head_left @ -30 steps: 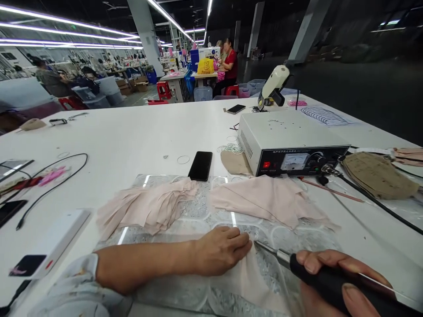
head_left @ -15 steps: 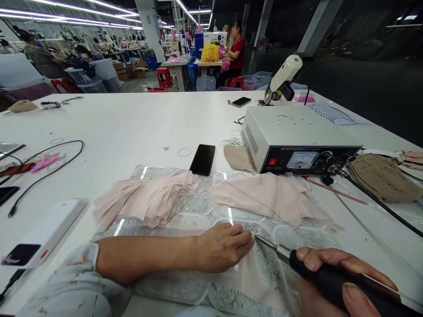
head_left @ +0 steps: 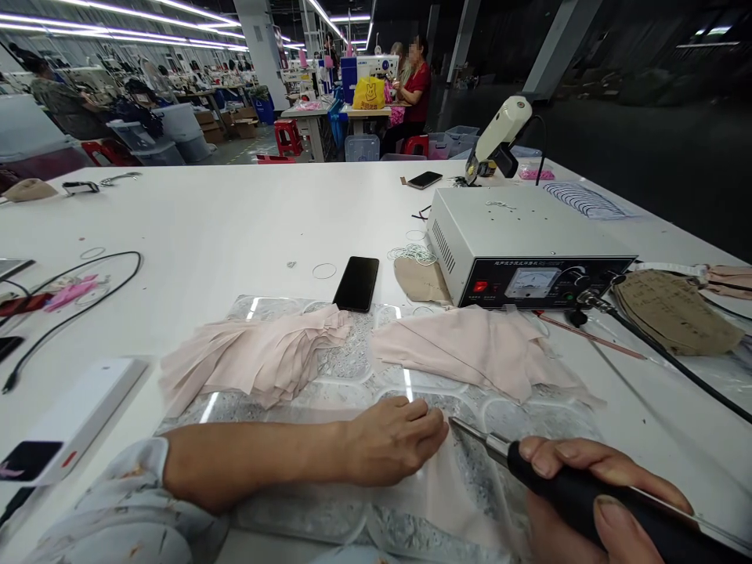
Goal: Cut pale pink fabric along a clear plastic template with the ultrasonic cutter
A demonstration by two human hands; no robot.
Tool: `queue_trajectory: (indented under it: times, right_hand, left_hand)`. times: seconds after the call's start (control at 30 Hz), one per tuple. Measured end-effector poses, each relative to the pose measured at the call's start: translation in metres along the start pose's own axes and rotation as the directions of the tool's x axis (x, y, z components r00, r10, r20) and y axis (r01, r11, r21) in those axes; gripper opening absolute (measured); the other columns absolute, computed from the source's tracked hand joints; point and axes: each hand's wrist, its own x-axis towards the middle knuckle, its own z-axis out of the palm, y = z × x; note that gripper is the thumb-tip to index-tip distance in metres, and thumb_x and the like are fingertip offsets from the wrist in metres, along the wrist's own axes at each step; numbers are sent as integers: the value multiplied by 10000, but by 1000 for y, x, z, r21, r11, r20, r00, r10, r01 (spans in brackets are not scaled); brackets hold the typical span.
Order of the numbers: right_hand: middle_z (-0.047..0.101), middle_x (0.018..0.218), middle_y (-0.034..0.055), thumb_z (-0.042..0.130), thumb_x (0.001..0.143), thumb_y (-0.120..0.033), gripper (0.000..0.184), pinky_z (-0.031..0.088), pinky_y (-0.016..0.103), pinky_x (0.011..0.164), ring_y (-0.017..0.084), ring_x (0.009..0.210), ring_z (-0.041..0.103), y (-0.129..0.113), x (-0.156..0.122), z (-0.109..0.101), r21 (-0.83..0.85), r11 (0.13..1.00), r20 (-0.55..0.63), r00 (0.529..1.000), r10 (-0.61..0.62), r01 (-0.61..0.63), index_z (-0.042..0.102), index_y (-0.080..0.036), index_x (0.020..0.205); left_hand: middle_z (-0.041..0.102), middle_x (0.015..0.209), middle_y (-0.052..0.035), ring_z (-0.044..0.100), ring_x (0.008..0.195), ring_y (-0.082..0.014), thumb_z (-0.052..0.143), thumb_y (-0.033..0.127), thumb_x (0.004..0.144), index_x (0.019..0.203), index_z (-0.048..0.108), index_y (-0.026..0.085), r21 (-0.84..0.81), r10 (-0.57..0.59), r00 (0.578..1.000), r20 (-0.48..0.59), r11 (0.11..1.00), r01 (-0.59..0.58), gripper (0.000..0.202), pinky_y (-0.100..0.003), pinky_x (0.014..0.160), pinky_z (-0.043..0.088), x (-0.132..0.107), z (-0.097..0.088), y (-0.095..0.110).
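My left hand [head_left: 399,440] lies curled over a thin pale pink fabric piece [head_left: 451,489] on a clear patterned mat [head_left: 344,360]. Its fingers are closed at the fabric's edge and the fingertips are mostly hidden. In my right hand [head_left: 593,486] is a handheld cutting tool [head_left: 499,450] with a thick black handle and a narrow metal tip. That tip points at the fabric just right of my left fingers. Behind my hands lie a fanned stack of pink fabric pieces [head_left: 258,345] and a flatter pink stack [head_left: 464,348].
A grey control box [head_left: 534,227] with dial and red switch stands at right, a black cable [head_left: 663,348] plugged into it. A phone [head_left: 356,283] lies beyond the mat. Brown card patterns [head_left: 675,313] sit far right, a white device [head_left: 76,415] at left. Co-workers sit beyond the table.
The view has shifted slightly, so everything sits a little further left. My hands and the tool hold almost the same position over the fabric.
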Motion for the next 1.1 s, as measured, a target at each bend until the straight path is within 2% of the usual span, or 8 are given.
queue_trajectory:
  times: [0.17, 0.33, 0.47, 0.67, 0.87, 1.1]
  right_hand:
    - [591, 700, -20, 623, 759, -209, 78, 572, 355, 577, 133, 540, 575, 3, 2, -4, -59, 997, 60, 997, -43, 47, 548, -191, 768]
    - [570, 669, -16, 653, 742, -269, 142, 546, 348, 549, 127, 512, 556, 1, 3, -1, -14, 1000, 19, 1000, 6, -5, 540, -184, 725]
    - [562, 677, -9, 631, 728, -243, 106, 539, 369, 565, 133, 522, 551, -1, 3, 4, 20, 999, -10, 999, 45, -45, 543, -185, 722]
    - [579, 689, -7, 596, 726, -196, 64, 533, 359, 547, 139, 542, 550, 2, 2, 10, 30, 999, -13, 1000, 27, -27, 554, -193, 774]
    - [570, 702, -16, 606, 761, -209, 68, 540, 359, 565, 143, 577, 567, 6, 3, 7, 1, 1000, 28, 1000, 13, -13, 550, -203, 799]
    - [552, 693, -13, 596, 747, -230, 58, 517, 333, 528, 128, 533, 535, -9, 0, 1, 65, 994, -87, 992, 88, -82, 558, -196, 775]
  left_hand:
    - [586, 1119, -181, 527, 809, -189, 408, 95, 944, 1232, 534, -11, 11, 6, 1000, 15, 1000, -6, 332, -310, 635, 482, -1, -1, -1]
    - [588, 1154, -180, 526, 812, -186, 384, 97, 957, 1234, 546, 21, 25, -2, 1000, 15, 1000, 1, 330, -308, 638, 482, -1, -1, -1]
    - [587, 1143, -177, 524, 801, -186, 402, 98, 948, 1228, 547, 8, 19, -1, 1000, -7, 1000, 1, 327, -311, 628, 473, -2, 1, 0]
    - [569, 1155, -173, 518, 806, -179, 445, 109, 937, 1208, 550, 28, 27, -7, 1000, -12, 1000, 7, 302, -297, 640, 459, -4, 5, -1]
    - [587, 1123, -151, 516, 791, -178, 444, 91, 940, 1221, 541, 18, 28, -3, 1000, 4, 1000, 3, 306, -306, 611, 453, -2, 0, -1]
    - [601, 1148, -139, 515, 773, -167, 371, 77, 973, 1218, 555, 28, 8, 13, 1000, -1, 1000, -13, 310, -303, 616, 459, -1, -6, -4]
